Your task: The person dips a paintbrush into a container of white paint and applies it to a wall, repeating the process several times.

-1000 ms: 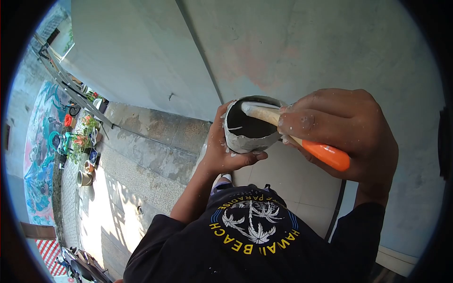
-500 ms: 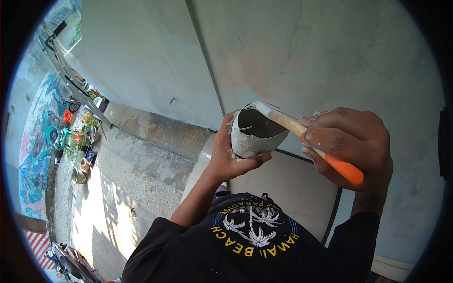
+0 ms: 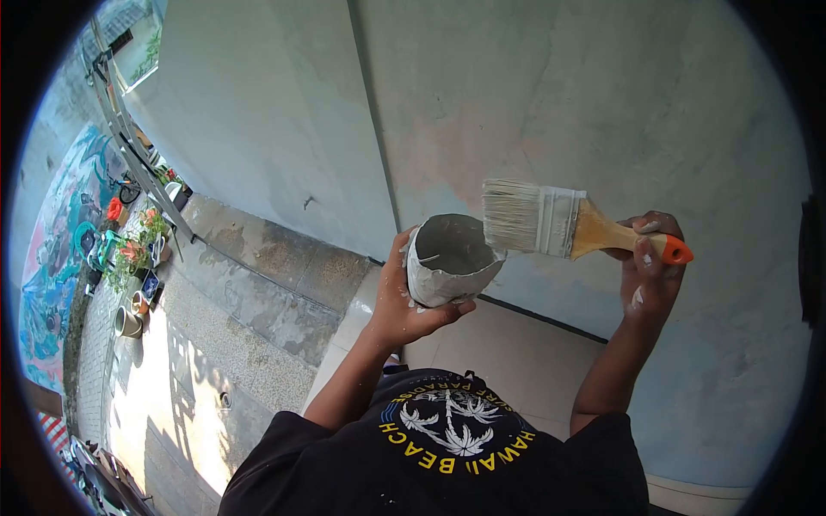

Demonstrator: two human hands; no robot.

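Note:
My left hand (image 3: 403,301) grips a small grey, paint-crusted cup (image 3: 449,258) from below and holds it upright in front of the wall. My right hand (image 3: 647,267) holds a flat paintbrush (image 3: 559,225) by its wooden handle with an orange tip. The brush lies level, its pale bristles pointing left, just above and to the right of the cup's rim. The bristles are outside the cup.
A pale blue-grey wall (image 3: 516,103) with a vertical groove fills the view ahead. A concrete ledge (image 3: 275,267) and paved ground lie far below on the left, with potted plants (image 3: 138,249) and a ladder (image 3: 129,146). My black printed shirt (image 3: 447,439) is at the bottom.
My right hand drew the brush out of the cup and swung it to the right, so the bristles now show outside the rim. The cup stayed almost where it was.

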